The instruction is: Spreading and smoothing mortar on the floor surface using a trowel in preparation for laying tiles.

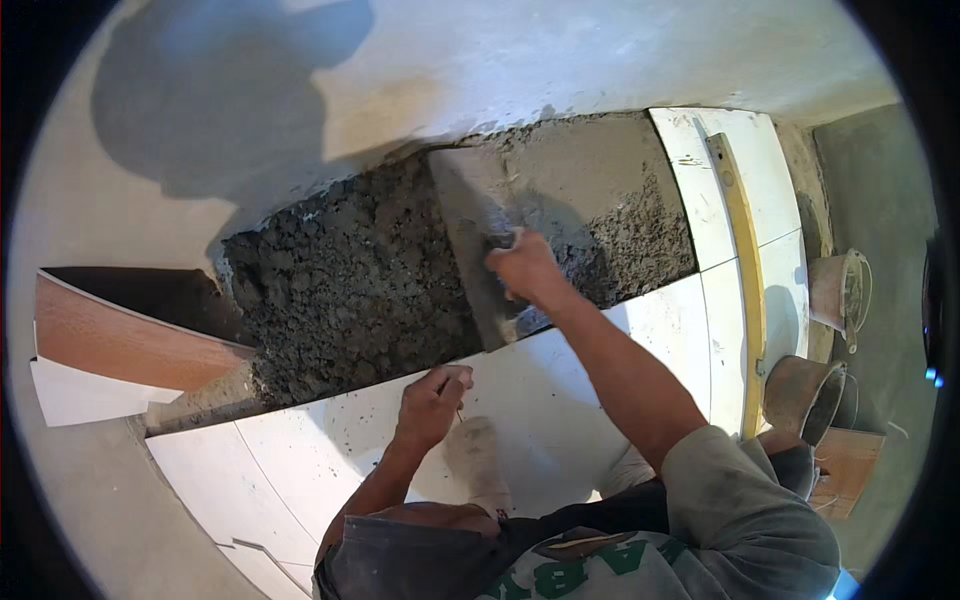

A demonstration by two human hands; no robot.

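Observation:
My right hand [527, 268] is closed around the handle of a long, flat plastering trowel [463, 205]. The trowel's blade lies across a bed of grey mortar, reaching from near the wall to the white tiles. To its left the mortar [345, 275] is dark, lumpy and rough; to its right the mortar [590, 150] is smoother near the wall and coarser toward the tiles. My left hand [432, 405] is curled closed over the white tiles [385, 425], just short of the mortar's near edge. What its fingers hold, if anything, is hidden.
A yellow spirit level [742, 240] lies on the tiles at the right. Beyond it stand two buckets [828, 290] [800, 392] and a brown board [848, 470]. At the left, reddish-brown panels [130, 335] lean beside the mortar. A plastered wall [450, 70] runs along the far side.

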